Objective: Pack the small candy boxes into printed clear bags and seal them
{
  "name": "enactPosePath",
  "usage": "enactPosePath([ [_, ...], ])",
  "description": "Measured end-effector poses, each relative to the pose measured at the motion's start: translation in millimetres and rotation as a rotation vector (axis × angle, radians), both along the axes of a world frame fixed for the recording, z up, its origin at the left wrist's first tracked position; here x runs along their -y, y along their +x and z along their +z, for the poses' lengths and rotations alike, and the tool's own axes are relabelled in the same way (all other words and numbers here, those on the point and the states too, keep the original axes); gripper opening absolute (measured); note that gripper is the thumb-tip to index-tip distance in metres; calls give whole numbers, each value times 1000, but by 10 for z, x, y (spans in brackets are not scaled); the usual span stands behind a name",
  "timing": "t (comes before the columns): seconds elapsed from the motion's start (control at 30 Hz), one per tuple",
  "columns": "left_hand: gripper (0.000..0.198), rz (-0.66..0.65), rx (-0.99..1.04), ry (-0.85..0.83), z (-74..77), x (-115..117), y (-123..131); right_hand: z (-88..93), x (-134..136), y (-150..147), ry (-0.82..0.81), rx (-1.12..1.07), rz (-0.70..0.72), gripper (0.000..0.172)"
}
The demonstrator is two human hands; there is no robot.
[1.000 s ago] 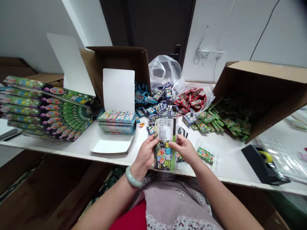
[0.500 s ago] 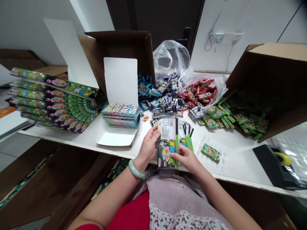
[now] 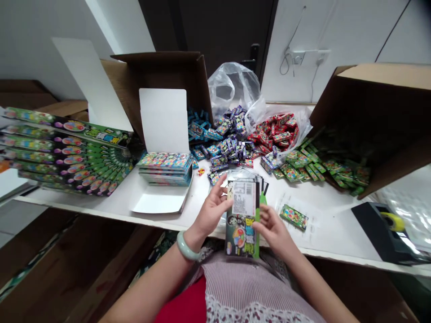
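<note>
A dark printed packet (image 3: pixel 243 220) with a white label and a green edge is held upright over the table's front edge. My left hand (image 3: pixel 213 208), below a pale green bangle, pinches its left side between thumb and fingers. On the packet's right edge my right hand (image 3: pixel 273 226) has its thumb in front and its fingers curled behind. Several similar packets (image 3: pixel 265 187) lie fanned on the table just beyond, partly hidden. To the right of my right hand a small green candy box (image 3: pixel 294 217) rests on a clear bag.
Behind lie purple boxes (image 3: pixel 229 148), red boxes (image 3: pixel 278 132) in a plastic bag, and green boxes (image 3: pixel 296 166). An open white carton (image 3: pixel 161 202) and stacked display boxes (image 3: pixel 70 157) stand left; a tape dispenser (image 3: pixel 377 231) sits right.
The view has shifted slightly. The packet has come nearer to my body and looks larger, with both hands still on its sides. My left fingers are a little more spread.
</note>
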State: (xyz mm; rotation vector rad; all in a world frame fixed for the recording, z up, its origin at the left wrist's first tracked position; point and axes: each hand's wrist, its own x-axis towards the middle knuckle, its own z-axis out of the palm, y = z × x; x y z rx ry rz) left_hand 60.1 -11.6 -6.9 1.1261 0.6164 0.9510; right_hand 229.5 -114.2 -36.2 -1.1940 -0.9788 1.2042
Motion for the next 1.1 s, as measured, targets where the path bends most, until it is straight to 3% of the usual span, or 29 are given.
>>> enactPosePath([
  [0.1,66,-121,-81,64,63,19,-19,176,-67,148,124,82,-185,67],
  [0.27,53,-201,-155,98,183,79,-112,348,-67,217,167,226,-125,43],
  [0.33,40,-179,-168,127,246,143,-157,425,-8,222,164,275,-31,33],
  [0.47,12,18,-205,291,415,261,-153,657,38,258,216,434,56,12],
  [0.6,10,23,-174,278,563,283,-103,820,-33,252,260,300,32,11],
  [0.67,18,-4,-163,255,601,289,-116,842,-43,233,220,222,39,19],
  [0.87,7,-6,-175,388,658,356,-200,937,44,169,356,509,101,8],
  [1.1,11,55,-271,300,754,237,-137,1153,-136,73,154,487,140,11],
])
